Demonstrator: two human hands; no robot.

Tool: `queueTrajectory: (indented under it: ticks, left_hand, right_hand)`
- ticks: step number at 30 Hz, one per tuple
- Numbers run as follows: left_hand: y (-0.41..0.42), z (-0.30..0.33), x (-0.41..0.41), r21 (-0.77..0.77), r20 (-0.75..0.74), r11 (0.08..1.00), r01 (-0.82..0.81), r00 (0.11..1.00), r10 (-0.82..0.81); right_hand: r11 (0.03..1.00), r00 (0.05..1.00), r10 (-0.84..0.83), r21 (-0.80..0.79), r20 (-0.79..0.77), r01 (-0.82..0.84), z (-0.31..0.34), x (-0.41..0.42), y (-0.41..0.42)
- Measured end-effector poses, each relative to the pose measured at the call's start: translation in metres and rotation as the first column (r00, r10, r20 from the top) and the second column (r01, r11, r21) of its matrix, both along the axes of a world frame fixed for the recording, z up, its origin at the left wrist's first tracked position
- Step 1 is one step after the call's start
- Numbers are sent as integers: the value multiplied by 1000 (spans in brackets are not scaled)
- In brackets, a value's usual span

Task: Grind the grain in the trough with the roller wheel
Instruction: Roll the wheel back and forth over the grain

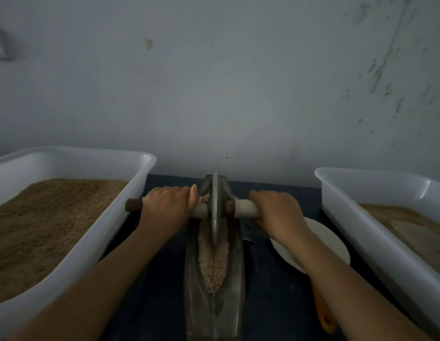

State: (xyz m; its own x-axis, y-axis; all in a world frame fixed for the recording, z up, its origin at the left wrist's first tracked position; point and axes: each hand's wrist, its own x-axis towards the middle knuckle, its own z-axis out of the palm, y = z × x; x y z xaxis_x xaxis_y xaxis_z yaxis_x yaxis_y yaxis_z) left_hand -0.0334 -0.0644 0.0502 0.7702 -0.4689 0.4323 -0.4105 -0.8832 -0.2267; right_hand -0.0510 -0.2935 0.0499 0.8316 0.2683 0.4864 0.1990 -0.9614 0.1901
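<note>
Over trough [215, 313]: both hands' fingers wrapped round axle handle [246, 208], roller wheel [216, 207] upright in grain [214, 264].

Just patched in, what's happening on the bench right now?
A person is grinding grain in a narrow metal trough. The left hand and the right hand each grip one side of the axle handle, with the roller wheel standing upright in the trough toward its far end. White tubs of brown meal sit on both sides, left and right.

Two white tubs [145, 168] [337, 193] (meal-filled), plate [332, 239]
</note>
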Motion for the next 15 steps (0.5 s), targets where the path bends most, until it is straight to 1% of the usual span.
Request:
queueTrajectory:
  ticks: [1, 2, 3, 4, 5, 8, 10, 13, 15]
  left_hand:
    - [-3, 1, 3, -53, 45, 999, -2, 999, 4]
    - [-4, 1, 6, -136, 111, 990, 22, 994, -7]
    - [-7, 1, 6, -231, 127, 972, 29, 992, 1]
    - [-7, -2, 9, -294, 143, 955, 47, 990, -5]
    - [-7, -2, 7, -317, 131, 947, 49, 991, -7]
    - [2, -9, -10, -333, 104, 936, 117, 991, -86]
    - [12, -9, -29, -320, 32, 938, 136, 991, -133]
    - [25, -12, -52, -244, 18, 954, 176, 984, -177]
    - [31, -9, -62, -176, 24, 961, 215, 976, -214]
  right_hand:
    - [1000, 998, -12, 7, 69, 12, -3, 2, 2]
    - [999, 994, -31, 27, 102, 28, -5, 2, 3]
    - [998, 990, -45, 58, 131, 38, -7, 2, 5]
    - [996, 988, -47, 82, 148, 35, -9, 2, 5]
    - [995, 986, -43, 93, 159, 28, -10, 0, 5]
    - [997, 989, -24, 78, 144, 13, -10, -11, 3]
    - [999, 996, 1, 52, 94, -6, -6, -23, 4]
    - [999, 995, 27, 26, -100, -25, 3, -47, 2]
    - [997, 975, 52, 75, -214, -37, 11, -65, 2]
